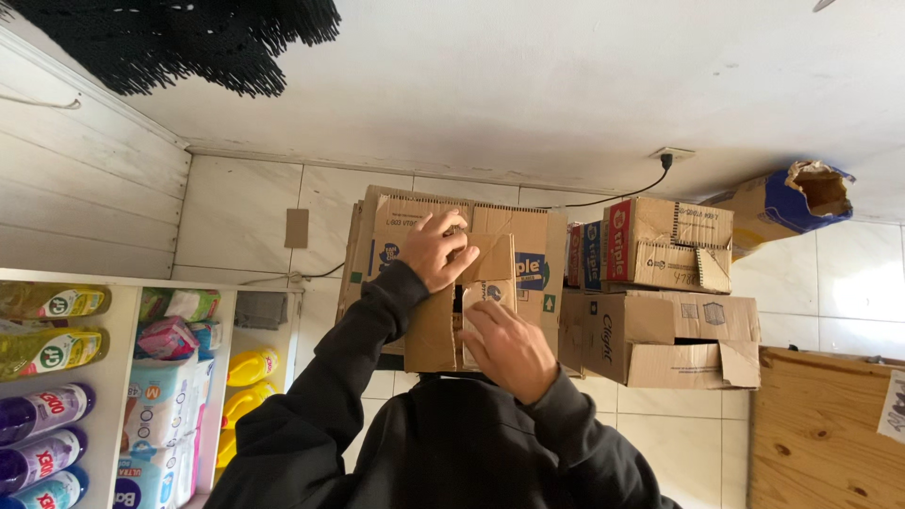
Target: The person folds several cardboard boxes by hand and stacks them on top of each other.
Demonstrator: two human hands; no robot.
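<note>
The left hand (pixel 436 247) lies flat on the upper flap of a small brown cardboard box (pixel 471 302), fingers spread and curled over the flap's top edge — pressing it rather than clasping it. The right hand (pixel 509 349) rests lower on the same box, fingers laid together against its front face near a gap between the flaps; it touches the cardboard with the palm turned away, and whether the fingers hook into the gap cannot be told. Both arms wear black sleeves (pixel 349 377).

The small box is held up in front of a bundle of flattened cartons (pixel 452 212) leaning against a white tiled wall (pixel 245 217), and it hides their middle. Just to the right stands a stack of boxes: a large open carton (pixel 660 339) at the bottom, its flaps hanging loose, and on it a smaller carton with red print (pixel 669 240) beside narrow blue and red packs (pixel 584 254). Farther right a torn blue and brown box (pixel 797 198) tilts against the wall, above a pale wooden panel (pixel 820 424).

A black cable (pixel 613 198) runs along the wall to a socket (pixel 671 154). At the left a white shelf unit (pixel 113 377) holds bottles of green and purple liquid (pixel 42 377), wrapped packs (pixel 165 396) and yellow bottles (pixel 250 368) — all well apart from the hands.
</note>
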